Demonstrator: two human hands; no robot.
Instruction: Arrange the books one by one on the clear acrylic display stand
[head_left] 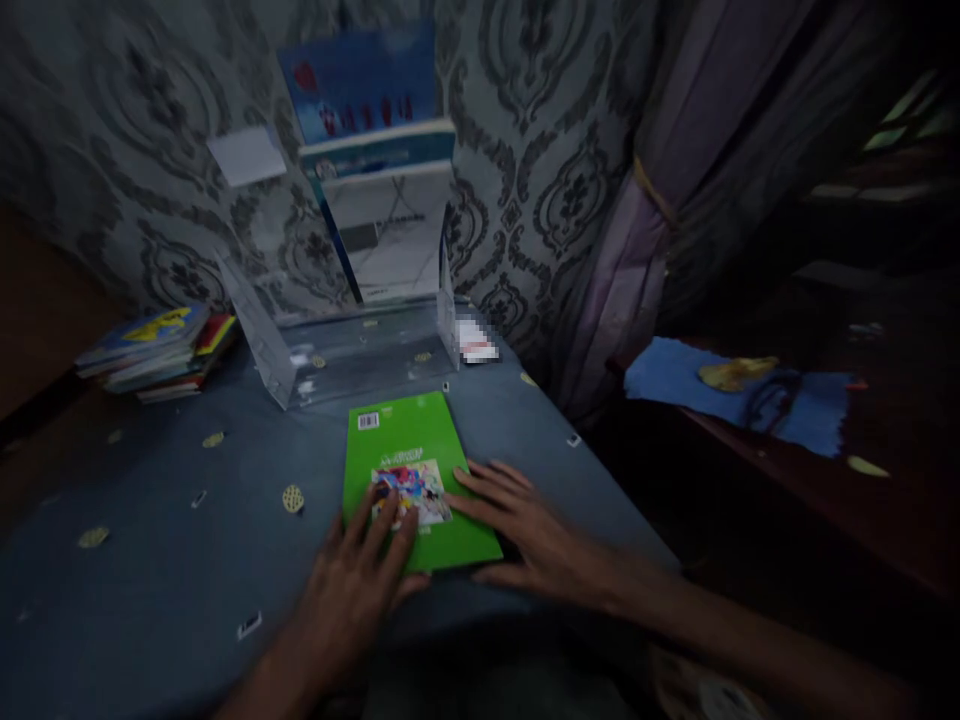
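A green book [416, 430] lies flat on the table with a barcode in its far left corner and a colourful picture in its middle. My left hand [358, 565] rests over the book's near left part, fingers spread across the lower edge of the picture. At the book's right edge lies my right hand [517, 515], its fingers stretched out and the tips on the cover. Neither hand is closed round the book. Just beyond the book stands a clear plastic rack [360, 365] with upright side panels.
A stack of books [161, 350] sits at the table's far left. Upright booklets [397, 230] lean against the patterned wall behind the rack. White cards [476, 342] lie right of the rack. Beyond the table's right edge, a blue cloth [675, 380] lies on a dark red surface near a tied curtain [645, 230].
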